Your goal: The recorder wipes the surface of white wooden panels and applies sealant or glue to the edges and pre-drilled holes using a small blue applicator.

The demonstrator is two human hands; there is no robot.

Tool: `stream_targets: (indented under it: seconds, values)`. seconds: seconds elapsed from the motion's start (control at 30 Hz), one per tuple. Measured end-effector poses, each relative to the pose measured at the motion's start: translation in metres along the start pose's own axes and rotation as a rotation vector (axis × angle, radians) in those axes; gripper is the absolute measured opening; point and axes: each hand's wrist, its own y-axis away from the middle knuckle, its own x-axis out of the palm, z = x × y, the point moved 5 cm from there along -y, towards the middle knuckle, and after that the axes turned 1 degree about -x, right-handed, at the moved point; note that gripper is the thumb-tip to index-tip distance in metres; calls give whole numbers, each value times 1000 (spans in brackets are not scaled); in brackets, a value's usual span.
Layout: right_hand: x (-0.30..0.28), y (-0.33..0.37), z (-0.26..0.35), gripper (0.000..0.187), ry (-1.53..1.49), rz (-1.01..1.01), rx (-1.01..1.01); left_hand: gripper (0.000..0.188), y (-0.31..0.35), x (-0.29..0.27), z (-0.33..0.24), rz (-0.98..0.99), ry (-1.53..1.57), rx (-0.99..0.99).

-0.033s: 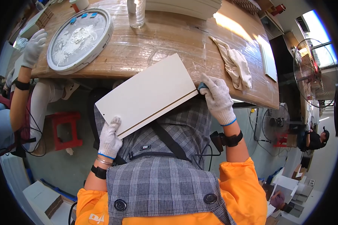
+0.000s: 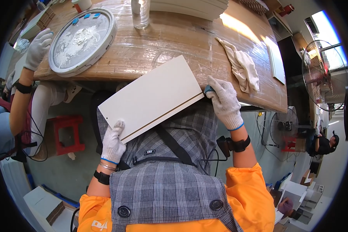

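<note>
A white board [image 2: 150, 92] with a dark groove along its near long edge lies slanted across my lap, its far end over the table's edge. My left hand [image 2: 114, 141], in a white knit glove, grips the board's near-left corner, thumb on top and the other fingers hidden below. At the board's right end, my gloved right hand [image 2: 223, 98] pinches a small blue piece [image 2: 208, 89] against the end of the grooved edge. Much of that piece is covered by the fingers, so its exact kind does not show.
The wooden table [image 2: 174, 42] bears a round lid [image 2: 60, 67] with white paste and blue pieces, a clear bottle [image 2: 140, 15], a cream cloth [image 2: 241, 65] and stacked boards [image 2: 189, 7]. A co-worker's gloved hand [image 2: 38, 50] is near the lid. A red stool [image 2: 67, 135] stands left.
The co-worker's hand at the left has shifted slightly right, toward the lid. My hands and the board look unmoved.
</note>
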Motion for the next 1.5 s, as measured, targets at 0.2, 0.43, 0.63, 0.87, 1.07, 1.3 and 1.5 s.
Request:
stream_targets:
  seconds: [0.2,0.43,0.63,0.87,1.07,1.3,1.5]
  values:
    - [5,4,7,51,79,0,-54,40,1,3,-1,-11,8,-6]
    - [5,7,3,52,75,-28,-81,38,2,5,-3,-17,-20,-3]
    - [4,6,4,53,80,-83,-65,39,-1,-5,2,-61,-8,-3]
    - [6,6,6,54,112,-73,-47,35,-3,-5,4,-19,6,-13]
    - [5,18,1,53,63,-101,7,37,-5,-10,6,-22,20,5]
    - [20,40,-1,46,-188,-172,225,36,-6,-7,6,-1,26,-9]
    - [22,49,-6,41,-174,-206,266,36,-3,0,3,12,10,11]
